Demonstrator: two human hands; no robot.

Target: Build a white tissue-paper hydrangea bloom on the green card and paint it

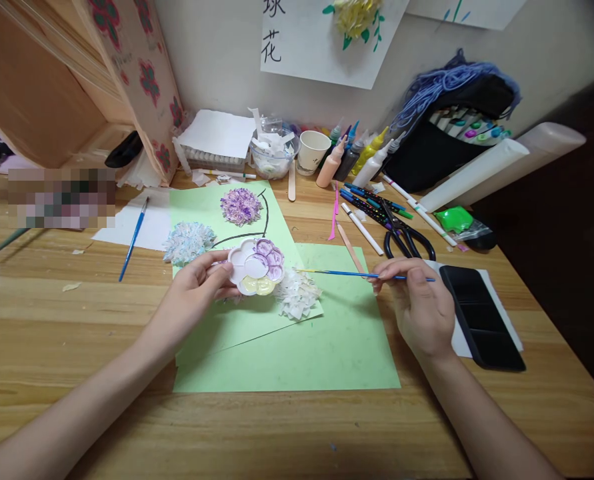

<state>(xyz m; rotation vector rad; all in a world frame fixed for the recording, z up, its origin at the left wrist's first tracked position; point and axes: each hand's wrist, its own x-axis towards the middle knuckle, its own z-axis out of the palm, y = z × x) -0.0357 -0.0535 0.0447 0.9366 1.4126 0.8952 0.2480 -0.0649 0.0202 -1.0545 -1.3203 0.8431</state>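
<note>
My left hand [207, 279] grips the edge of a white flower-shaped paint palette [241, 259], with purple and yellow paint in its wells. In my right hand [419, 300] a thin blue paintbrush [347, 273] is pinched, its tip pointing left, close above a white paper flower [299, 295]. Whether the tip touches the petals I cannot tell. A purple paper flower [241, 206] and a pale blue one [189, 243] lie on green paper [287, 363], joined by drawn black stems. Another flower is mostly hidden under the palette.
Black scissors [407, 233], pens and a wooden stick [351, 248] lie to the right, near a black phone-like slab [481, 317]. Paint bottles [333, 165], a paper cup [313, 152] and a bowl of scraps [275, 153] line the wall. A second brush [135, 239] lies left.
</note>
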